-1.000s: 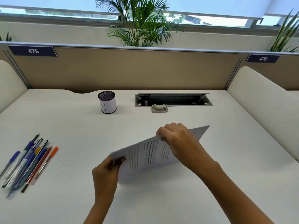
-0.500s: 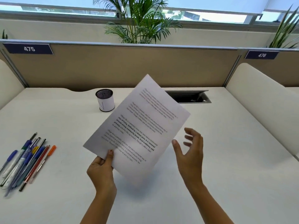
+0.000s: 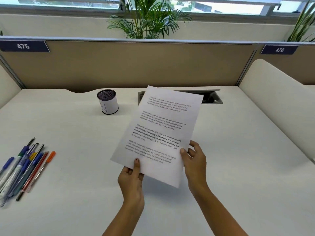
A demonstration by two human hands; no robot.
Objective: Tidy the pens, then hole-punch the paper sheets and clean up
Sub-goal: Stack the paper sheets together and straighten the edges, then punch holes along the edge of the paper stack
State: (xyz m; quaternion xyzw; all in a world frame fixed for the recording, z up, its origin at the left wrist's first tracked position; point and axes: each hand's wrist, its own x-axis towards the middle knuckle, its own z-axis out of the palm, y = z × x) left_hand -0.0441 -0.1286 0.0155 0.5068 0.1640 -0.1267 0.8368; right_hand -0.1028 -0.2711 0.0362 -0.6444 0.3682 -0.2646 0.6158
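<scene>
1. Paper sheet (image 3: 162, 133) — printed side up, held tilted above the desk (image 3: 238, 167), its top edge covering part of the cable hatch (image 3: 211, 97).
2. Left hand (image 3: 131, 181) pinches the sheet's lower left corner, thumb on top.
3. Right hand (image 3: 196, 164) pinches the right edge (thumb on the print, fingers behind).
4. Pens (image 3: 23, 166) — a loose bundle lying at the desk's left side, well apart from the upright mesh pen cup (image 3: 107, 104).

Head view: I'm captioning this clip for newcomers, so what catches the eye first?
A printed paper sheet held up over the desk, the left hand pinching its lower corner and the right hand holding its right edge. Then the colourful pens lying loose at the desk's left edge, apart from the mesh pen cup farther back.
</scene>
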